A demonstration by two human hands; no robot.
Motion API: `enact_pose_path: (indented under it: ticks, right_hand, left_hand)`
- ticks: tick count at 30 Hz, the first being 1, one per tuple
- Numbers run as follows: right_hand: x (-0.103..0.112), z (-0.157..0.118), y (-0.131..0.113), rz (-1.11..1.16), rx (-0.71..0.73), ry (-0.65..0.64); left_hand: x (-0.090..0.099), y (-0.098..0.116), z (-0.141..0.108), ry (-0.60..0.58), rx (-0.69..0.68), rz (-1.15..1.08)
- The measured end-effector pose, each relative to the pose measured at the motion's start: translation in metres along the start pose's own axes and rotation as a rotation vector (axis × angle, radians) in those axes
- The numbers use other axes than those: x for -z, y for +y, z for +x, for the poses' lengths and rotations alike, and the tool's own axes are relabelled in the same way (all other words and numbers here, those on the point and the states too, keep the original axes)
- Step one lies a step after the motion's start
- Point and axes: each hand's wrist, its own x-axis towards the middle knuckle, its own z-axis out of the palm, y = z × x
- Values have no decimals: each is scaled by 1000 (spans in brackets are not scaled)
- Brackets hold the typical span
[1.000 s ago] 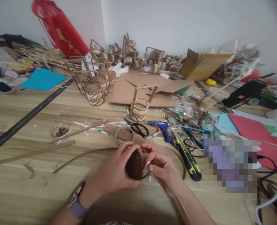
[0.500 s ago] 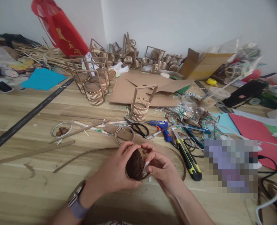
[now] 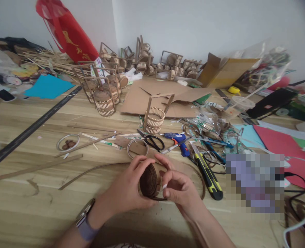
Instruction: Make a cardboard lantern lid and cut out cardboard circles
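My left hand (image 3: 125,186) is wrapped round a dark brown coil (image 3: 147,182) of tightly wound flat strip, its spiral face turned up and to the right. On the coil's right side, my right hand (image 3: 179,187) is closed in a pinch, thumb against forefinger. A small white scrap (image 3: 164,186) shows between those fingertips, right by the coil's edge. A long brown strip (image 3: 90,168) curves across the table behind my hands; whether it joins the coil is hidden. Beyond the coil lies a pale ring (image 3: 137,148).
A yellow-black utility knife (image 3: 208,175) lies right of my hands. Scissors (image 3: 152,140) and a blue glue gun (image 3: 178,141) lie behind them. A small slatted bucket (image 3: 154,119) with a tall handle stands by flat cardboard (image 3: 134,100). A ring with brown balls (image 3: 69,143) is at left.
My right hand has drawn slightly right and turned, its fingers closing more over the white scrap, so less of it shows. My left hand and the coil have barely moved.
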Motion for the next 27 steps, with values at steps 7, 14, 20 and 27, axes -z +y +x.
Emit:
enact_pose_path:
  ticks: [7, 14, 20, 27]
  right_hand:
    - [-3, -5, -3, 6, -16, 0]
    - [0, -4, -2, -91, -3, 30]
    - [0, -3, -3, -151, 45, 37]
    - [-2, -3, -4, -167, 72, 62]
  left_hand:
    - [-1, -2, -1, 18, -37, -27]
    - [-1, 0, -1, 30, -29, -26]
    - [-1, 1, -2, 32, -24, -28]
    - [-1, 2, -2, 19, -12, -32]
